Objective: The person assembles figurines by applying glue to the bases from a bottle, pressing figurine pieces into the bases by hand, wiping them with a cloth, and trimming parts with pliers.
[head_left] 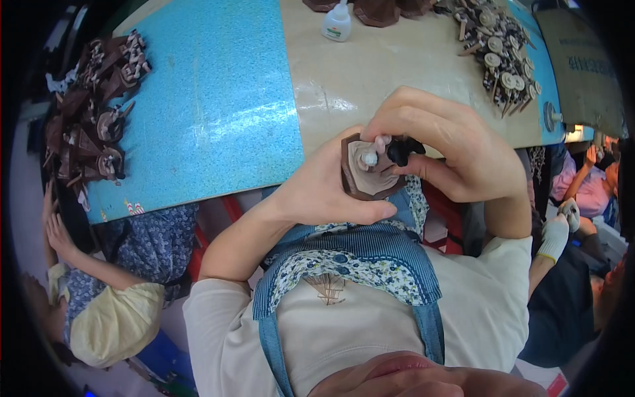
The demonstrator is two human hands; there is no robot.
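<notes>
My left hand (316,177) is wrapped round a dark brown, many-sided figurine base (367,182), its thumb along the near edge. The base's top is lighter brown with a small whitish lump in the middle. Over its right side my right hand (456,142) pinches a small black figurine piece (405,151) between thumb and fingers. A pinkish bit sits beside the black piece, against the base. Whether the black piece is fixed to the base or only touching it I cannot tell.
A white bottle (337,24) stands at the far side near several brown bases (377,12). Many small figurine parts (506,63) lie heaped at the far right. Finished-looking brown figurines (92,126) crowd the table's left end. Co-workers sit on both sides; a cardboard box (582,66) stands far right.
</notes>
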